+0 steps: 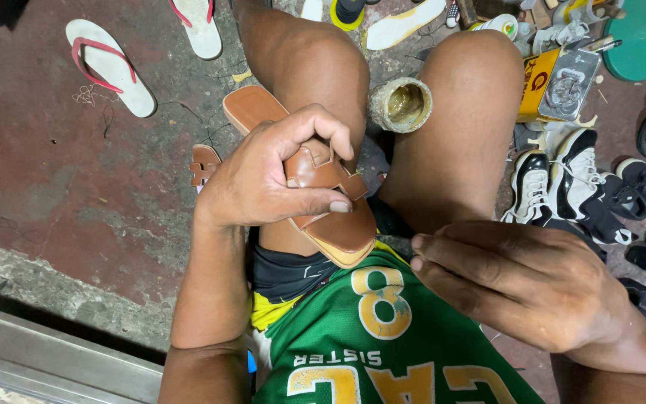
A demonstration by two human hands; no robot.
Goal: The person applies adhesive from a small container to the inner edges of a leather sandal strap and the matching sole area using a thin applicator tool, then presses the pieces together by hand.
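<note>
One brown leather sandal (315,187) is lying across the left thigh, the left hand (263,179) pinching its strap; the right hand (517,284) is hovering nearby, fingers pressed together, holding nothing.

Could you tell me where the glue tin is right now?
The glue tin sits on the floor between the person's knees, upper centre, just beyond the brown sandal gripped in the left hand.

light: bright, even, from above | shadows: soft, between the legs | focus: sharp | edges: slight wide-angle stretch
</note>
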